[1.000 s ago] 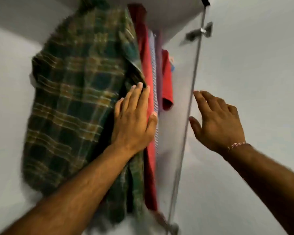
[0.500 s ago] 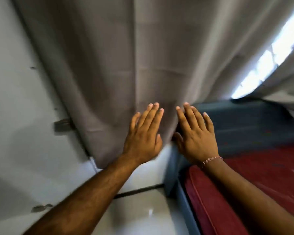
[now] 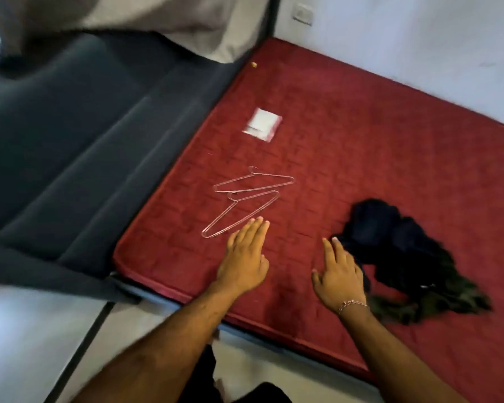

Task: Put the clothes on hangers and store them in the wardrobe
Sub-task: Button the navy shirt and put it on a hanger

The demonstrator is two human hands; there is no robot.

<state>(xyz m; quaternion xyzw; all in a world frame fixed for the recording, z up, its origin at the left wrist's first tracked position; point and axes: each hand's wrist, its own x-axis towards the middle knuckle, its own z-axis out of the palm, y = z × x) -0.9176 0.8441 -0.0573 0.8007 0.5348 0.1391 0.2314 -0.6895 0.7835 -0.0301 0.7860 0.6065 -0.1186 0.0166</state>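
Observation:
Two thin wire hangers lie on the red mattress [image 3: 346, 146]: the near hanger [image 3: 240, 214] and the far hanger [image 3: 255, 181] just beyond it. A crumpled pile of dark clothes [image 3: 396, 251], black and dark green, lies on the mattress to the right. My left hand [image 3: 245, 257] reaches out flat, fingers straight, fingertips just short of the near hanger's lower end. My right hand [image 3: 336, 274] is spread open beside the left edge of the dark clothes, holding nothing. The wardrobe is out of view.
A small white plastic packet [image 3: 263, 124] lies further up the mattress. A dark grey padded bed frame [image 3: 70, 146] runs along the left, with a grey curtain [image 3: 157, 16] above it. White wall [image 3: 419, 48] behind; pale floor tiles [image 3: 27, 344] below.
The view has swung from the wardrobe with the hung plaid shirt, past the curtain, down to the mattress. Both open hands have left the wardrobe and now reach over the mattress toward the hangers and clothes.

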